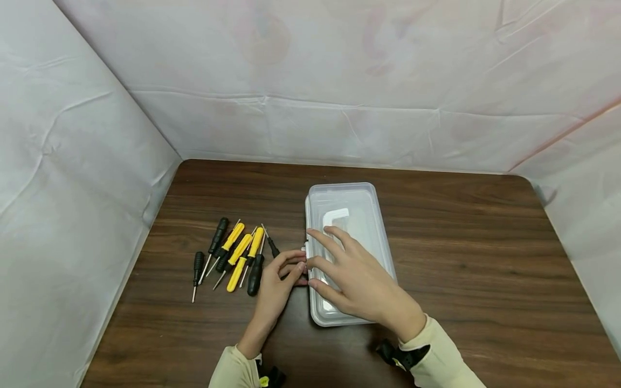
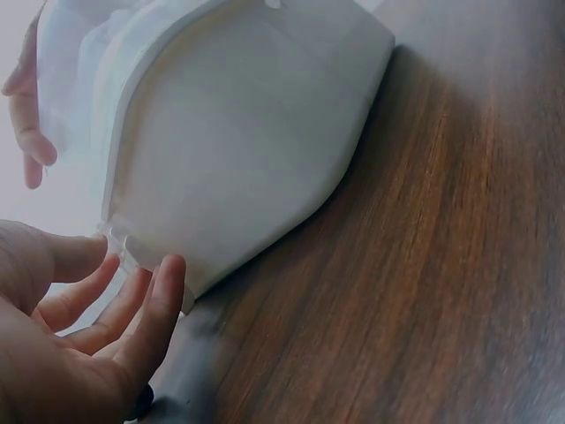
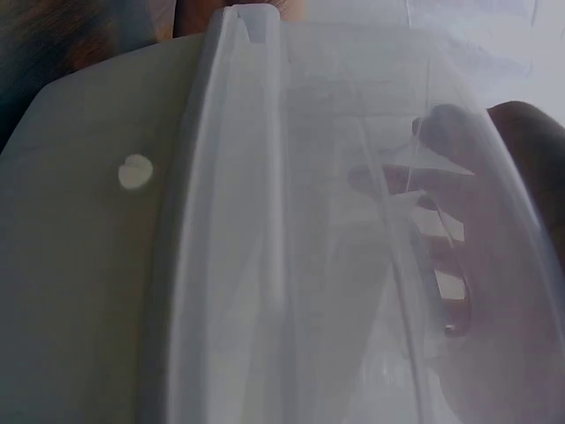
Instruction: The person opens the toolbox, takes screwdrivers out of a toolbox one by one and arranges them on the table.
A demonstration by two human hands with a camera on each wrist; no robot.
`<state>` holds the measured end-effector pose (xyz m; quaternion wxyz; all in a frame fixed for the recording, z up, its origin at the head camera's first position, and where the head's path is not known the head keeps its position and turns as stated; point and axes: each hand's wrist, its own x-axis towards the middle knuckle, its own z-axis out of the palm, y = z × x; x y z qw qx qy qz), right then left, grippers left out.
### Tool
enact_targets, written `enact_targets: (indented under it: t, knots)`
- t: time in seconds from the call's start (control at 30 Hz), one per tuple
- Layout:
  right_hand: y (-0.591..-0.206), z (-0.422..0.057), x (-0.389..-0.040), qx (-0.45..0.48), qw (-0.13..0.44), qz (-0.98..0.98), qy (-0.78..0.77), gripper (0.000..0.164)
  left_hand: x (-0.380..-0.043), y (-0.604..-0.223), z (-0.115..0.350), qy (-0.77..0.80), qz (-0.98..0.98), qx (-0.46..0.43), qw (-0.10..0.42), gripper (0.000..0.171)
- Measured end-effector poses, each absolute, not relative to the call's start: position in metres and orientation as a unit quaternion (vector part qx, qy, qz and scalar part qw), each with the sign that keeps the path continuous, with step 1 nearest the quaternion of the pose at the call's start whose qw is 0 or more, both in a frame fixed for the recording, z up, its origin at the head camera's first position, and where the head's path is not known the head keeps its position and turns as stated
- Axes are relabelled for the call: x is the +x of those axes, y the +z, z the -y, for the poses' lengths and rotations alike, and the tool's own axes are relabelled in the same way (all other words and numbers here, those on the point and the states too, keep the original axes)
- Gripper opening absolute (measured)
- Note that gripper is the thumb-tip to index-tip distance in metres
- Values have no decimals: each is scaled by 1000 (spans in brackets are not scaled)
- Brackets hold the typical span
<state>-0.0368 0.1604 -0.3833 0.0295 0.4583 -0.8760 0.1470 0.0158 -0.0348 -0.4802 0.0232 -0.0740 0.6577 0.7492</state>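
Observation:
A clear-lidded plastic box (image 1: 346, 195) lies on the table, its long side pointing away from me. At its left side my left hand (image 1: 277, 285) pinches the small side latch (image 2: 137, 253) between thumb and fingers. Spread across the lid, my right hand (image 1: 361, 281) has its fingertips near the left edge, and its fingers look straight or slightly bent. Through the translucent plastic, the right wrist view shows that hand (image 3: 490, 291) only blurred. Whether anything lies inside the box I cannot tell.
Several screwdrivers with black and yellow handles (image 1: 240, 249) lie in a loose pile left of the box. One small black screwdriver (image 1: 198, 264) lies at the pile's left end. White cloth walls (image 1: 310, 129) stand behind and beside the brown wooden table (image 1: 466, 258).

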Motion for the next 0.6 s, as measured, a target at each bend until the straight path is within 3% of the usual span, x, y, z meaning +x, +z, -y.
enact_targets:
  t: [0.27,0.6]
  knots:
    - [-384,-161,-36,458,35,877,141,28,15,-481,32,747,-661,-70,21,29]
    - [-385,-160,-37,464,49,873,143,32,14,-477,31,750,-649,-113,60,31]
